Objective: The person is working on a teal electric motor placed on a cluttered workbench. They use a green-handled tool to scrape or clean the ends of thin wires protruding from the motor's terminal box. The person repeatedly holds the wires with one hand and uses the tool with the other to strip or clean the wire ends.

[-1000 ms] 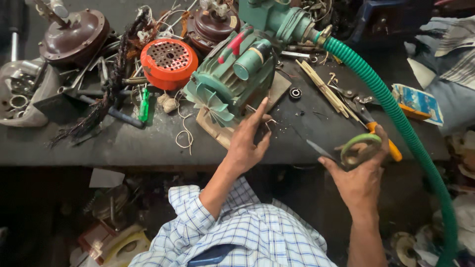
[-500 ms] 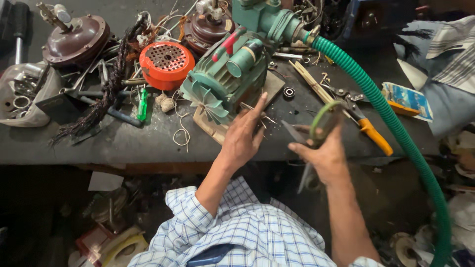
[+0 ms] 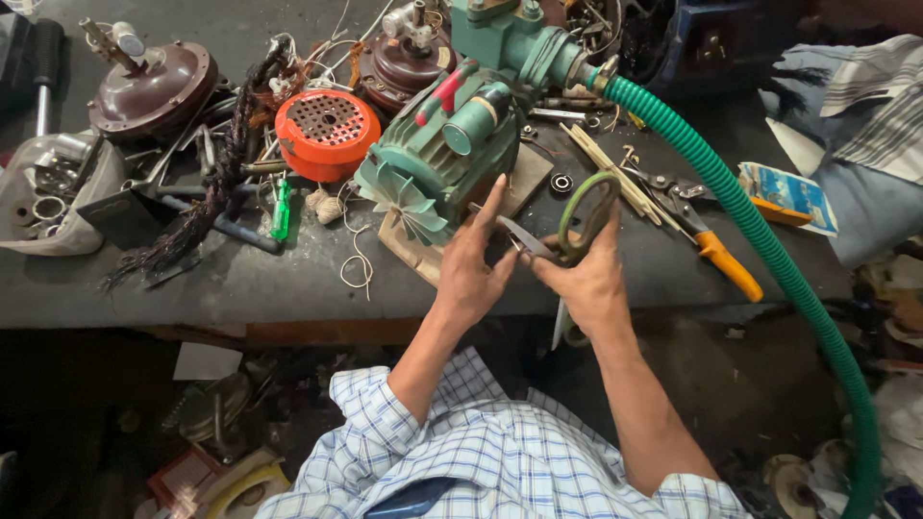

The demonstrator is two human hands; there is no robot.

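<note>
Since the earlier frame, right hand brought in from the desk's right side to meet left hand at the front edge. Dark, grimy desk, cluttered; dim floor below strewn with scrap. Grey tray at far left, holding metal rings and small parts. Orange perforated cover beside green motor; green ribbed hose curving off right. Right fingers clamped on green-handled scissors, just in front of the motor. Left fingers apart, outstretched, tips touching the blades.
</note>
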